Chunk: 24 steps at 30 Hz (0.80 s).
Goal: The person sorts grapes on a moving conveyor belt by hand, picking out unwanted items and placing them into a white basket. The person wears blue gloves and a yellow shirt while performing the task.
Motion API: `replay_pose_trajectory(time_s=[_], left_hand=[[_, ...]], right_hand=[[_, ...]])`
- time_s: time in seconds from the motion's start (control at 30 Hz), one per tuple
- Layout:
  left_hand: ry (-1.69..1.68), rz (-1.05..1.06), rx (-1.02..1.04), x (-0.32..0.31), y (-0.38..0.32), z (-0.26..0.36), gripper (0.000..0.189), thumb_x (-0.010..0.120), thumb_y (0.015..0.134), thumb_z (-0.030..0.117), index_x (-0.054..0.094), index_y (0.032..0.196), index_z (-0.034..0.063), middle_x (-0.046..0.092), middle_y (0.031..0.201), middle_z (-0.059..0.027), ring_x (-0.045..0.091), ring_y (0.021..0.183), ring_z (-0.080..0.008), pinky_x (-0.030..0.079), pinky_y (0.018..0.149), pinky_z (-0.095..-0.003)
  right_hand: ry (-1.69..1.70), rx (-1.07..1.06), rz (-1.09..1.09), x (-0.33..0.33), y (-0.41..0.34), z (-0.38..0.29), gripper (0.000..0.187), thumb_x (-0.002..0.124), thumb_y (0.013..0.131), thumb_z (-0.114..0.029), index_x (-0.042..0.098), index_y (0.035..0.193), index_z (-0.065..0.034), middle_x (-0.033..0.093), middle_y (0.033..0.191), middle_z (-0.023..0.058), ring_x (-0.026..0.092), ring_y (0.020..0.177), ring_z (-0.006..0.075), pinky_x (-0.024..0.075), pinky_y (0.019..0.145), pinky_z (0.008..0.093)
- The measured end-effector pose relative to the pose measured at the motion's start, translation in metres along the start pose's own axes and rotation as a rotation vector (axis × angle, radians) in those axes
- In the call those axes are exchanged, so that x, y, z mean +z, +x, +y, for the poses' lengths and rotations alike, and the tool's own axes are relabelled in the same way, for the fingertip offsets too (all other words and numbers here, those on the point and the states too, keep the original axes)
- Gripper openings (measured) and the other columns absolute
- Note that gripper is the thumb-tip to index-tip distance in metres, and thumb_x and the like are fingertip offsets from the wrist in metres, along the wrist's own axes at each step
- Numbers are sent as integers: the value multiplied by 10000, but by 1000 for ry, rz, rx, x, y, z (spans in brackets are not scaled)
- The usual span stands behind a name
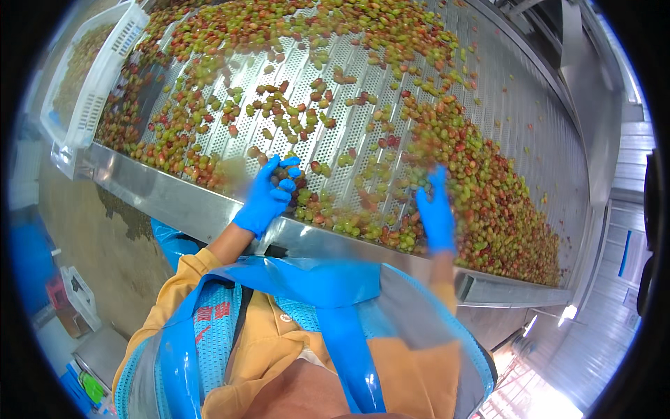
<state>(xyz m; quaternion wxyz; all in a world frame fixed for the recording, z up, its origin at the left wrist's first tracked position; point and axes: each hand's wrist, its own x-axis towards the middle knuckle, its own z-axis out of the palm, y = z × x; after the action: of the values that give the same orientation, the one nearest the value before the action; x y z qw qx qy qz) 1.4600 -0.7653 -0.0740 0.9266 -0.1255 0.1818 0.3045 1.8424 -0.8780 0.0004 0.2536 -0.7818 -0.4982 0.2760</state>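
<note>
My left hand (266, 198), in a blue glove, is at the near edge of a perforated metal conveyor (335, 141). Its fingers curl around a few dark grapes (282, 177). To the right, my right hand (437, 212), also blue-gloved, has its fingers apart beside a thick heap of red and green grapes (481, 199). I see nothing clearly held in it. Loose grapes (296, 112) lie scattered on the slats between and beyond my hands. Some grapes near both hands are blurred.
A metal side rail (167, 180) runs between my body and the conveyor. At the far left a white plastic crate (94, 105) with fruit rests by the conveyor's end. A metal side wall (523, 78) bounds the far right. A white crate (81, 296) sits lower left.
</note>
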Motion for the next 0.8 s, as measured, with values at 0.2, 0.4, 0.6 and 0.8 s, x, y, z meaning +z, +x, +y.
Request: replay_pose_trajectory(time_s=[0.2,0.4,0.6,0.8], left_hand=[[196,167,6,22,5,-16,365,485,994,391,571,1185,92,603,1011,-68,507,657,-89,363,406,-160],[229,264,74,23,7,-32,375,511,987,377,590,1147,48,604,967,-91,500,631,-106,375,426,-172],[239,214,25,28,14,-41,417,502,990,383,571,1189,24,612,1025,-125,495,642,-111,347,406,-167],[254,157,68,12,21,-47,453,500,996,380,551,1242,2,633,1049,-129,540,680,-113,350,394,-146]], right_hand=[[-357,315,52,-1,-75,86,1128,751,773,-380,-40,1523,-90,44,1564,275,334,1349,457,367,1067,486],[148,223,290,43,40,49,806,720,824,-170,157,1393,-76,401,1358,258,496,1161,376,417,971,492],[350,-2,457,18,279,-23,667,616,865,-137,250,1415,-40,346,1410,265,540,1055,368,448,918,492],[201,-328,45,38,274,-127,808,624,903,-292,147,1531,-117,185,1555,244,342,1379,389,366,1084,475]])
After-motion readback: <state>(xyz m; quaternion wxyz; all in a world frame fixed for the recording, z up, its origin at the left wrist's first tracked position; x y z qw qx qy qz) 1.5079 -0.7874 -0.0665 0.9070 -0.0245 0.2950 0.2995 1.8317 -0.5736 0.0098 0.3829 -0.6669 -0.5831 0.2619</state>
